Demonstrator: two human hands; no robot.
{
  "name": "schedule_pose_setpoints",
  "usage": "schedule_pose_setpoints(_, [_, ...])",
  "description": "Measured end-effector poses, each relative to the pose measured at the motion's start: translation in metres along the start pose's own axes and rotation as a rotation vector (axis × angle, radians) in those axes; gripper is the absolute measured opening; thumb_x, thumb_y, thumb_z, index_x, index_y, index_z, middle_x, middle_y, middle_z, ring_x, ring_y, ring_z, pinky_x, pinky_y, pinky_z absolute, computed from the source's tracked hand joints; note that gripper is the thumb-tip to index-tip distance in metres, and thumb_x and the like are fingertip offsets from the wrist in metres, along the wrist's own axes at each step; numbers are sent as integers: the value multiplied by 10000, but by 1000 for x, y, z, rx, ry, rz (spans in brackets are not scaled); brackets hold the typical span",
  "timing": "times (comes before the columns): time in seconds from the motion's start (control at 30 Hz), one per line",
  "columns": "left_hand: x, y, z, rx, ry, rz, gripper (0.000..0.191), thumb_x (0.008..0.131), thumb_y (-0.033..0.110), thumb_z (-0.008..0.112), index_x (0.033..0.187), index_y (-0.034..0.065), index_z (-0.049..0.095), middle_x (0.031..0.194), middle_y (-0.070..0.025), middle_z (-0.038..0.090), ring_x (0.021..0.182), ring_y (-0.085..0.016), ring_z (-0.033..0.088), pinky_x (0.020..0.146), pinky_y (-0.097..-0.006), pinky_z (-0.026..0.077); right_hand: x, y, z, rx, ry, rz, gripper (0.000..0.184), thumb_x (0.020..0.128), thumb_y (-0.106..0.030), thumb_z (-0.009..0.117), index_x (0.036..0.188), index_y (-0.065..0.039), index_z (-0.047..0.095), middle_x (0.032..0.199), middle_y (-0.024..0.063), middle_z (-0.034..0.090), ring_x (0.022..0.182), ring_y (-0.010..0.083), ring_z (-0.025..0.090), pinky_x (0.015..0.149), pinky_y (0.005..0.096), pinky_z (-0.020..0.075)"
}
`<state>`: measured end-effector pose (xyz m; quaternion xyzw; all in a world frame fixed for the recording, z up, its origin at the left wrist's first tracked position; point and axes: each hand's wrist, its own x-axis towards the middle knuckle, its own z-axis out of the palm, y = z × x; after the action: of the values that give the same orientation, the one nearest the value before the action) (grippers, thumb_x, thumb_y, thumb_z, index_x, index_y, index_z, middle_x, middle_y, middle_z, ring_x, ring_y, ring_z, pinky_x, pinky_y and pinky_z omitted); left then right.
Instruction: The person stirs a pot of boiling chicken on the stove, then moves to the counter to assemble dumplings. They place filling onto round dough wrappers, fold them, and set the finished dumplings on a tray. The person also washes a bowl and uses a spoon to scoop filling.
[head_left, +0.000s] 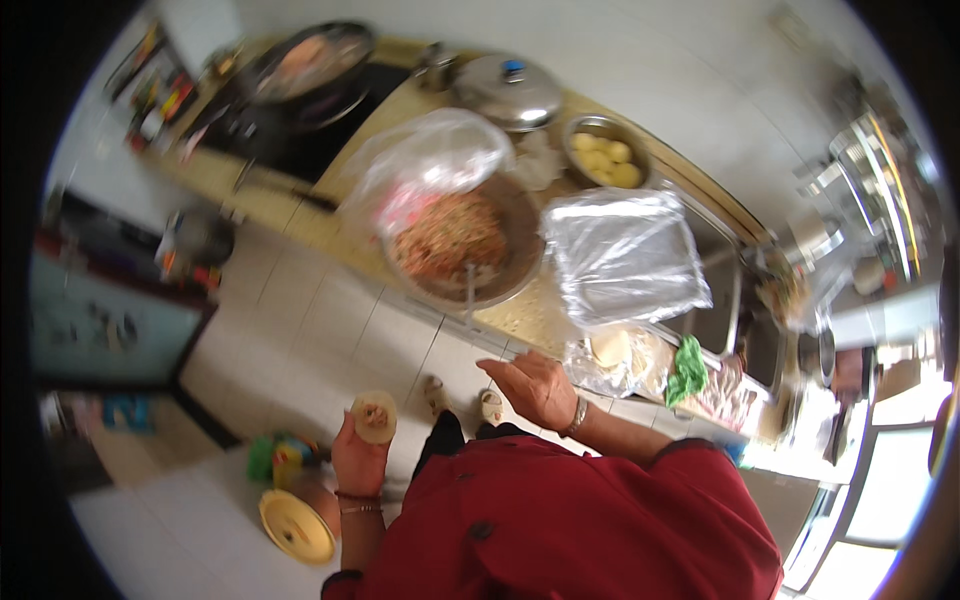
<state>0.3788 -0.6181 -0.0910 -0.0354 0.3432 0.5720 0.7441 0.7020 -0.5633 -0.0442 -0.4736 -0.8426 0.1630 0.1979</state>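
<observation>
On my left hand (361, 455) lies a round dough wrapper (374, 418) with a small heap of filling in its middle. My right hand (536, 390) hangs before the counter edge with bent fingers; whether it holds anything is hidden by the back of the hand. Beyond the hands stands a wide metal bowl (521, 247) of minced filling (454, 236), with a utensil handle (470, 289) at its near side and a clear plastic bag (450, 150) over its far left side. More dough wrappers (611, 348) lie on plastic film to the right of my right hand.
A film-covered tray (630, 251) lies right of the bowl. Behind are a lidded metal pot (510, 94) and a bowl of peeled potatoes (604, 159). A wok (311, 64) sits on the stove at far left. A green plastic bag (686, 371) lies near the sink (712, 277).
</observation>
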Motion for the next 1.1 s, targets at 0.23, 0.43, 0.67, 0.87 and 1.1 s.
schedule_pose_setpoints(0.23, [-37,-54,-22,-152,91,26,429,1078,325,398,1333,-6,495,1323,-152,589,1220,-285,580,1045,-432,479,-10,76,149,1472,-455,961,563,956,33,531,1492,-31,371,1234,211,615,1092,341,660,850,377,566])
schedule_pose_setpoints(0.43, [-63,-78,-55,-219,186,7,448,1080,337,389,1350,-11,475,1334,-151,573,1228,-282,569,1042,-435,474,40,144,263,1965,137,1304,394,870,68,564,1238,-35,464,1240,235,595,1182,377,596,926,432,540])
schedule_pose_setpoints(0.67, [-84,-59,-103,-250,286,15,442,1075,333,406,1359,0,474,1344,-137,561,1257,-273,540,1063,-431,446,52,186,352,2211,609,1045,429,727,121,611,1097,-90,656,997,71,686,961,264,659,814,390,547])
schedule_pose_setpoints(0.87, [-102,-18,-130,-197,327,22,439,1072,331,414,1367,11,474,1343,-131,563,1251,-288,541,1062,-445,443,59,175,372,2026,968,1313,296,698,122,633,901,-89,590,912,21,624,917,204,640,733,385,483])
schedule_pose_setpoints(1.1, [-102,17,-139,-160,335,45,458,1066,339,434,1357,-12,473,1349,-150,560,1251,-290,551,1049,-438,464,46,150,377,1985,883,1344,374,691,130,589,974,-114,568,882,16,597,845,191,616,656,355,451])
